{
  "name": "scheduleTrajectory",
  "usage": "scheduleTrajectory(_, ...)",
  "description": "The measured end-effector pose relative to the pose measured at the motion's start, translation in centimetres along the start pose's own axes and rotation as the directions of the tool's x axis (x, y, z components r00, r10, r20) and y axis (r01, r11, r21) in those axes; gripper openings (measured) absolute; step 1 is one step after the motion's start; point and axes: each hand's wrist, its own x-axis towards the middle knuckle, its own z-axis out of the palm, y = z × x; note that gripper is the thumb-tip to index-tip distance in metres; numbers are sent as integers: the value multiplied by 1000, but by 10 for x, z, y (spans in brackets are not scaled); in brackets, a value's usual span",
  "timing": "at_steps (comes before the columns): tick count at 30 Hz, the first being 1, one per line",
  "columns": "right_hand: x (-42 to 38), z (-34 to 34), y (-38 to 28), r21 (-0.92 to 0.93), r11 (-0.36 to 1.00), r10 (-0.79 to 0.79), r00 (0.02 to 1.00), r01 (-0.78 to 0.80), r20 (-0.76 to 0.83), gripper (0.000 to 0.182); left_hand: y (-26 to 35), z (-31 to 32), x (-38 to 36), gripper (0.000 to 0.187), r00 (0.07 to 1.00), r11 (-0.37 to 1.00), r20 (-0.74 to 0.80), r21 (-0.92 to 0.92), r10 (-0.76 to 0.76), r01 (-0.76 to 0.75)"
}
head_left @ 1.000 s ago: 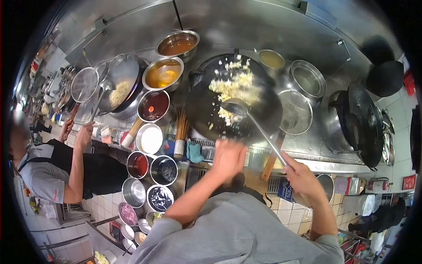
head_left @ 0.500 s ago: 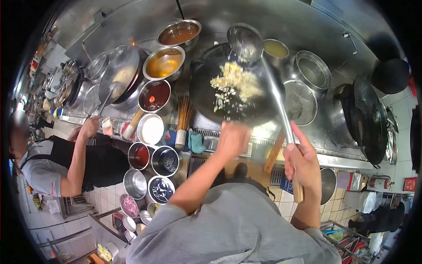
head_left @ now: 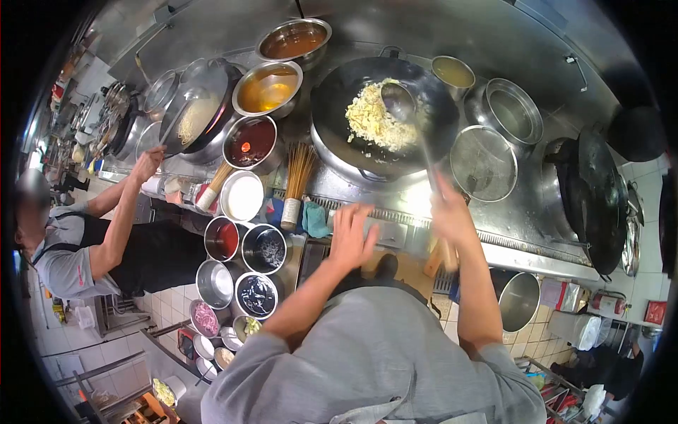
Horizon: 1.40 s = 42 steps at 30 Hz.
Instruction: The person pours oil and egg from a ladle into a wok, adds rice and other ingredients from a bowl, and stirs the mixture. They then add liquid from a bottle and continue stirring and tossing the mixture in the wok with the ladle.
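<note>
A black wok point(head_left: 332, 106) sits on the stove in front of me, holding a pale yellow heap that looks like fried rice with egg point(head_left: 371, 124). My right hand point(head_left: 454, 215) is wrapped round the handle of a long ladle point(head_left: 399, 101), whose bowl rests against the heap. Motion smears this hand and the ladle's handle. Below the wok's near rim, apart from it, my left hand point(head_left: 353, 237) hovers with its fingers spread and nothing in them. The wok's near loop handle point(head_left: 371, 175) shows at its rim.
Left of the wok stand bowls of amber liquid point(head_left: 268, 92) and dark red sauce point(head_left: 251, 141), plus a bamboo brush point(head_left: 296, 180). A wire strainer point(head_left: 484, 162) and metal pots point(head_left: 512, 113) are on the right. A co-worker point(head_left: 106, 247) works at another wok on the left.
The wok has settled level, and the rice that was in the air lies in it. My left hand has drawn back from the wok's near edge and spread. The ladle has come down into the rice.
</note>
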Motion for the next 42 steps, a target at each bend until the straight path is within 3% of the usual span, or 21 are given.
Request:
scheduleTrajectory(2,-39,-13,-34,433,848,241,950,-305,198,60,2,-7,-35,44,995,997,79,-46,-55,59)
scheduleTrajectory(5,3,9,-27,374,880,257,956,-293,144,60,6,-12,-52,45,971,988,199,-51,-133,145)
scheduleTrajectory(6,24,18,-17,353,890,259,957,-288,128,60,8,-11,-41,46,980,993,173,-54,-97,108)
scheduleTrajectory(8,51,30,7,-166,985,-55,998,50,-24,59,11,-14,-7,47,992,998,125,-48,-24,31)
scheduleTrajectory(10,30,16,-66,45,992,112,993,-114,43,57,22,-15,39,44,997,999,54,12,51,-52)
scheduleTrajectory(12,40,11,-73,344,904,202,963,-254,181,53,18,2,77,37,994,992,43,73,102,-104)
scheduleTrajectory(14,78,7,-39,671,634,176,916,-385,360,48,4,28,95,29,985,978,108,145,135,-150)
scheduleTrajectory(15,85,14,-46,773,464,263,900,-434,347,41,-2,39,96,25,985,979,144,163,100,-124)
scheduleTrajectory(17,73,13,-80,387,884,206,962,-260,177,42,-16,56,105,21,980,975,195,210,32,-74)
scheduleTrajectory(18,67,13,-90,126,980,142,984,-155,111,42,-20,60,105,21,982,973,182,213,47,-86)
scheduleTrajectory(19,64,7,-80,-172,984,-49,999,49,2,46,-22,62,101,20,983,972,171,215,60,-97)
scheduleTrajectory(21,59,-4,-67,156,976,154,988,-151,-5,52,-25,67,102,21,989,970,129,220,78,-105)
scheduleTrajectory(23,81,-11,-34,529,801,275,957,-278,87,62,-23,67,106,21,987,971,149,219,66,-98)
scheduleTrajectory(26,96,-13,-29,599,749,246,959,-282,143,64,-22,67,108,23,985,968,163,231,64,-101)
scheduleTrajectory(27,82,-16,-46,459,850,264,963,-259,54,63,-24,69,106,23,984,968,170,232,60,-99)
scheduleTrajectory(30,28,-49,-52,401,866,306,951,-300,50,61,-24,68,108,23,984,966,167,238,60,-99)
scheduleTrajectory(33,47,-40,6,630,693,306,935,-350,182,60,-22,71,105,23,983,967,179,238,45,-88)
scheduleTrajectory(36,63,-14,-40,551,763,341,935,-338,100,56,-21,71,107,24,982,968,185,233,45,-89)
scheduleTrajectory(37,64,-12,-28,334,914,232,972,-230,35,56,-22,71,108,24,980,968,191,231,53,-98)
scheduleTrajectory(40,-6,-41,-26,200,958,202,979,-206,40,57,-26,72,108,24,976,967,208,230,60,-108)
scheduleTrajectory(42,-11,-39,-18,461,822,323,941,-334,106,58,-26,71,109,24,979,969,200,234,38,-85)
